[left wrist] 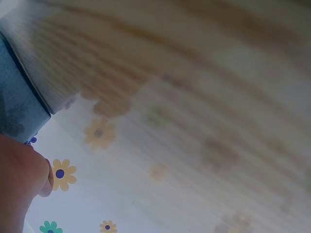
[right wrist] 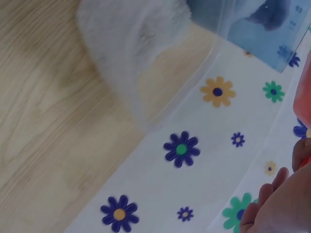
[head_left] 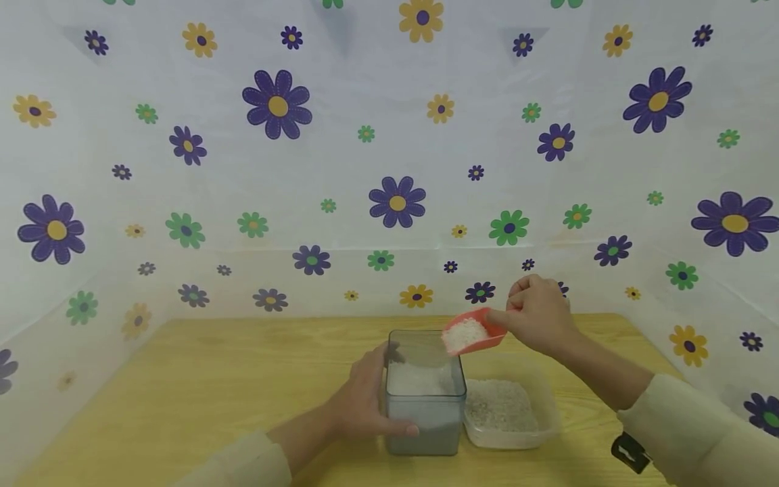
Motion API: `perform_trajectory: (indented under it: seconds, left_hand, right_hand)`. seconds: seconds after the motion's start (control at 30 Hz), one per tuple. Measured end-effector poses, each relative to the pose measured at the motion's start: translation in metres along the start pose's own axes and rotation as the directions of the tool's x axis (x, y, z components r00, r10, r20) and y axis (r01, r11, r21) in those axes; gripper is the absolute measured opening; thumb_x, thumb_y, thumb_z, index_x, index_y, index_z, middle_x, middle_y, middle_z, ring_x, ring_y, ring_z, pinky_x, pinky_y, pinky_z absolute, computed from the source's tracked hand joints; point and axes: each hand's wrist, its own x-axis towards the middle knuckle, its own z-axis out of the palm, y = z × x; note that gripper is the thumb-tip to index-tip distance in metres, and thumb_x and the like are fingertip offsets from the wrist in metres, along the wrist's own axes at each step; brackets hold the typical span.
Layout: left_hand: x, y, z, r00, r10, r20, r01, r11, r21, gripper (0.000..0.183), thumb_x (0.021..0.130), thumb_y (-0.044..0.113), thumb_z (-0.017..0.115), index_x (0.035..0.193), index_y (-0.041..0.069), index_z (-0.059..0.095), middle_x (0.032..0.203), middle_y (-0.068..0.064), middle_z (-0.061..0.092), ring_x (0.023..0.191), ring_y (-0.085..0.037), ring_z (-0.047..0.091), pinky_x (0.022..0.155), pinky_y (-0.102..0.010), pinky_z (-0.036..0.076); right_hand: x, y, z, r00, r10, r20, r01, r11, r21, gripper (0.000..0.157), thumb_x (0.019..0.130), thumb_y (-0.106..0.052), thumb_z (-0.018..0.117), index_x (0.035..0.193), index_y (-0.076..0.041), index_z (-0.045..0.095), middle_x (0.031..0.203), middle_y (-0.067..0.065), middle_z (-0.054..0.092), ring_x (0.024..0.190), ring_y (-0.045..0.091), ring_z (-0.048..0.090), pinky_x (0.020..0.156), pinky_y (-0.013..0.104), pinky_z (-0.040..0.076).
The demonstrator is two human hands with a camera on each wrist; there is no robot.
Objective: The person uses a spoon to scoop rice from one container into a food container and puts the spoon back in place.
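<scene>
In the head view my right hand point(head_left: 541, 314) pinches a pink scoop point(head_left: 487, 341) heaped with white rice point(head_left: 465, 333). The scoop is tilted a little, its front lip over the right rim of a grey see-through container point(head_left: 422, 426). White grains point(head_left: 420, 379) lie inside that container. My left hand point(head_left: 365, 402) grips its left side, thumb across the front wall. In the left wrist view, part of the left hand point(left wrist: 22, 179) shows against the container's bluish wall point(left wrist: 19, 92). Only a corner of the scoop point(right wrist: 303, 94) appears in the right wrist view, beside the right hand point(right wrist: 279, 204).
A clear plastic tub point(head_left: 548, 426) holding more rice point(head_left: 502, 406) stands right of the grey container, close against it. Both stand on a wood-grain table point(head_left: 243, 379). A white sheet with printed flowers point(head_left: 341, 169) hangs behind and at both sides.
</scene>
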Motion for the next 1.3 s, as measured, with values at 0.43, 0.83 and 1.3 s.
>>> perform_trajectory:
  seconds: [0.43, 0.83, 1.3]
  left_hand:
    - [0.0, 0.0, -0.001, 0.999, -0.029, 0.02, 0.029, 0.999, -0.024, 0.116, 0.064, 0.057, 0.087, 0.153, 0.016, 0.025, 0.142, 0.001, 0.043, 0.133, -0.026, 0.035, 0.11, -0.062, 0.03]
    - [0.0, 0.0, -0.001, 0.999, -0.044, 0.028, 0.045, 0.999, -0.027, 0.116, 0.065, 0.059, 0.086, 0.154, 0.017, 0.024, 0.144, 0.002, 0.042, 0.136, -0.026, 0.033, 0.112, -0.063, 0.028]
    - [0.001, 0.002, -0.001, 0.998, -0.054, 0.028, 0.054, 0.998, -0.01, 0.117, 0.065, 0.06, 0.085, 0.154, 0.014, 0.025, 0.144, 0.001, 0.043, 0.136, -0.026, 0.035, 0.112, -0.064, 0.027]
  right_hand:
    - [-0.012, 0.051, -0.013, 0.997, -0.047, -0.054, 0.038, 0.988, -0.149, 0.033, 0.08, -0.036, 0.075, 0.06, -0.011, 0.064, 0.096, 0.01, 0.054, 0.101, 0.035, 0.043, 0.078, 0.056, 0.034]
    - [-0.027, 0.085, -0.01, 1.0, 0.025, 0.004, -0.023, 0.981, -0.191, 0.043, 0.082, -0.047, 0.075, 0.06, -0.011, 0.062, 0.1, 0.014, 0.056, 0.097, 0.036, 0.045, 0.079, 0.06, 0.034]
    - [-0.032, 0.098, -0.016, 0.999, -0.043, -0.025, 0.036, 0.966, -0.255, 0.044, 0.082, -0.047, 0.077, 0.061, -0.011, 0.064, 0.099, 0.014, 0.055, 0.098, 0.037, 0.043, 0.076, 0.06, 0.035]
